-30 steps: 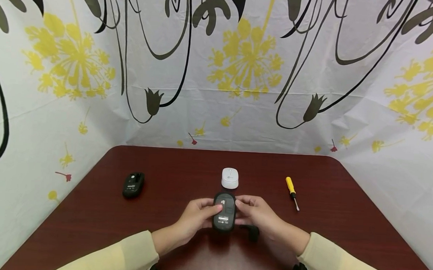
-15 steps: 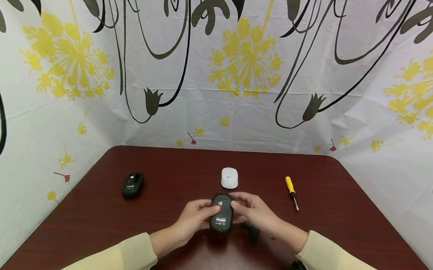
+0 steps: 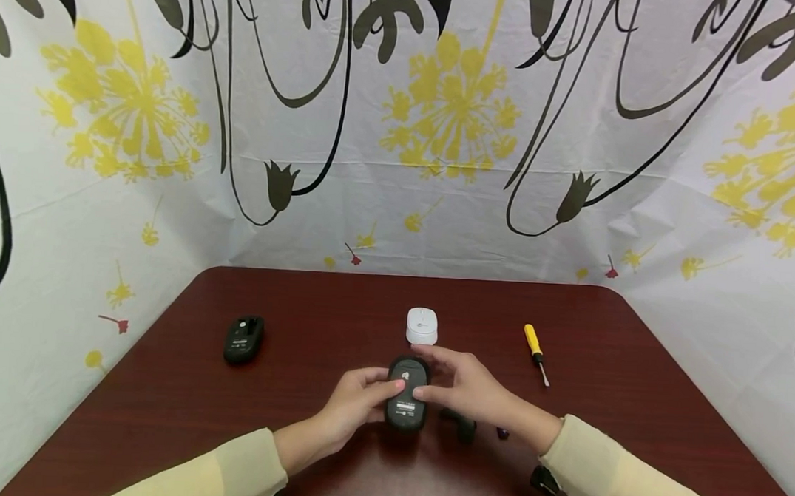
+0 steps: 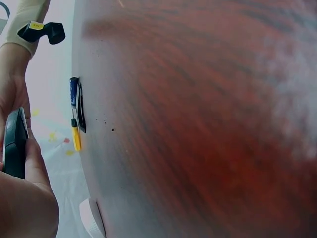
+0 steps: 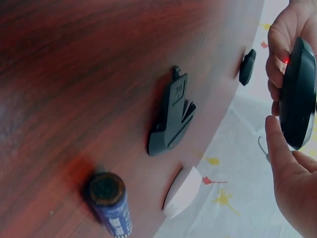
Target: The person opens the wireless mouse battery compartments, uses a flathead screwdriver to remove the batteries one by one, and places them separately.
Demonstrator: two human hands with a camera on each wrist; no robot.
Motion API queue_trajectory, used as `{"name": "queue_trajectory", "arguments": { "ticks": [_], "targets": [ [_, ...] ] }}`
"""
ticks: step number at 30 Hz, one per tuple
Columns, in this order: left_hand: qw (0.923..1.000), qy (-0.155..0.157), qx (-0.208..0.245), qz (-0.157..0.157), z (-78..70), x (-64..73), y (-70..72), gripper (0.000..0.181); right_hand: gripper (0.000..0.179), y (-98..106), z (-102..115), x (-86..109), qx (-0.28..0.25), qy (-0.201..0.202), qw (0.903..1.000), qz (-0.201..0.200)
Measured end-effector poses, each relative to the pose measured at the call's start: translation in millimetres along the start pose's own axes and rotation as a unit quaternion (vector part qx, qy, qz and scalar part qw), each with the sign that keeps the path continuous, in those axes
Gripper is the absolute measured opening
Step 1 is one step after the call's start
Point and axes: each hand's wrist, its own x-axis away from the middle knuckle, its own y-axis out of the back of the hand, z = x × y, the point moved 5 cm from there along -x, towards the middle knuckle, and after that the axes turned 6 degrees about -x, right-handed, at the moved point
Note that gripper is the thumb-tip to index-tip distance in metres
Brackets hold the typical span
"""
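My left hand (image 3: pixel 352 403) grips a black computer mouse (image 3: pixel 405 417), its labelled underside facing the head camera and the left thumb lying on it. The right hand (image 3: pixel 469 388) is spread at the mouse's right side, thumb tip on the underside and fingers reaching past the top end. In the right wrist view, a straight right finger (image 5: pixel 277 146) lies close along the mouse's other face. A black mouse cover (image 5: pixel 171 111) rests on the table below the right hand. Beside it is a blue cylindrical battery (image 5: pixel 111 208), mostly hidden by the right hand in the head view.
Behind the held mouse stands a white mouse (image 3: pixel 422 326). A second black mouse (image 3: pixel 244 340) lies bottom up at the left of the dark red table (image 3: pixel 328 311). On the right lies a screwdriver (image 3: pixel 533 341) with a yellow handle. Patterned cloth (image 3: pixel 398 233) hangs behind the table.
My right fingers have spread and shifted up past the mouse's top end, while the right thumb has slid lower on it. The mouse moved slightly left. The battery's end now shows under the right wrist.
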Motion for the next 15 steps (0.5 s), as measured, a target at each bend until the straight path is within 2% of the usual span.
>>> {"name": "queue_trajectory", "arguments": {
  "ticks": [6, 12, 15],
  "targets": [
    [1.0, 0.005, -0.003, 0.001, 0.6, 1.2, -0.6, 0.042, 0.06, -4.0, -1.3, -0.9, -0.015, -0.005, 0.9999, 0.005],
    [1.0, 0.008, -0.002, 0.002, 1.1, 1.2, -1.0, 0.043, 0.058, -3.1, -2.2, -2.2, -0.008, -0.008, 0.9999, -0.003],
    [1.0, 0.008, -0.002, 0.002, 1.1, 0.9, -1.3, 0.042, 0.055, -3.0, 6.3, -1.0, -0.007, -0.018, 0.9998, -0.008]
  ]
}}
